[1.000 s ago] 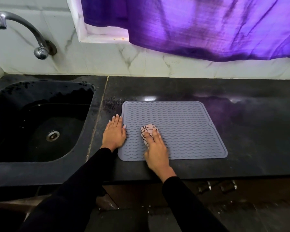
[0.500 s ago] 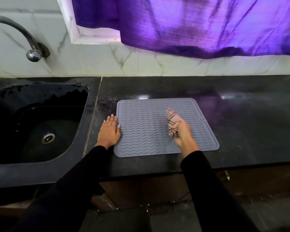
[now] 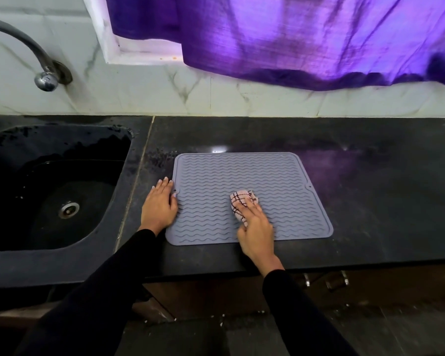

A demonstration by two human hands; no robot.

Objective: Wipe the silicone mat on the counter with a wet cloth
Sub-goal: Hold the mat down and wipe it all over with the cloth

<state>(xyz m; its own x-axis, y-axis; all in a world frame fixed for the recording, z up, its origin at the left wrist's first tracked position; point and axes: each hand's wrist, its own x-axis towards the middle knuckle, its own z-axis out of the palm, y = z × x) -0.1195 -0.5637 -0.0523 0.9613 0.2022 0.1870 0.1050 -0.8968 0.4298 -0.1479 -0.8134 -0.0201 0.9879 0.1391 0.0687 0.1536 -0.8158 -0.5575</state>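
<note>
Two hands are on the job, and the right hand does the wiping. Its fingers lie spread and fairly straight over a bunched cloth, pressing it down onto the mat rather than pinching it. The cloth sits a little below the mat's middle, so unwiped-looking surface stretches away from this grip toward the back edge and off to the right, where the long axis of the mat runs across the counter. The right hand is plainly the nearer one for those strokes. The left hand lies flat, fingers together and straight, at the mat's left edge, mostly on the counter with its thumb side touching the rim; it looks to be bracing the mat against sliding.

The mat is a grey rectangle with rounded corners, a raised rim and wavy ridges. It lies flat on the dark counter, just right of the sink. The cloth is pale with dark checked lines.
</note>
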